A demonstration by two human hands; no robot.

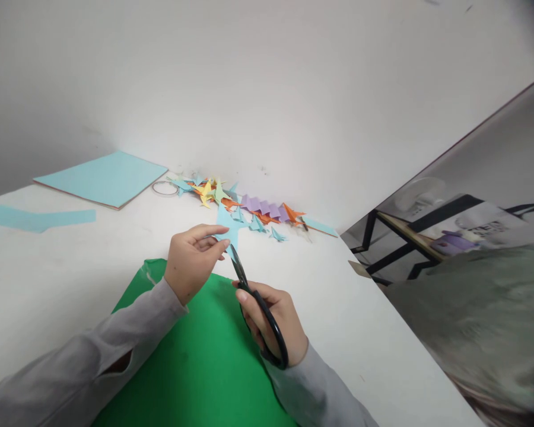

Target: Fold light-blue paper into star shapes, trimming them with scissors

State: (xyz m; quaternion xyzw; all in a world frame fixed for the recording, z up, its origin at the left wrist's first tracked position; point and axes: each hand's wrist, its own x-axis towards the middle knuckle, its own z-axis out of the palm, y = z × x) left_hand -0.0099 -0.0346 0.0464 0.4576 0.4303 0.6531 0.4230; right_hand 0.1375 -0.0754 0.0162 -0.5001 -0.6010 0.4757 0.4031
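Observation:
Pinched between the thumb and fingers of my left hand [196, 258] is a strip of light blue paper [226, 224], held upright over the table. My right hand [278, 320] grips black-handled scissors [267, 323], its fingers in the handle loops. The scissor blades [238, 265] point up and away, meeting the lower edge of the paper by my left fingertips. Whether the blades are fully closed is hard to make out. Beneath both hands lies a green sheet [196, 356] at the near side of the table.
Folded paper cranes [213, 193] in several colours lie along the wall, beside a purple pleated paper strip [263, 207]. A light blue paper stack [107, 178] and a blue offcut [40, 219] are at left. Beyond the white table's [382, 356] right edge stands a black-framed shelf [400, 237].

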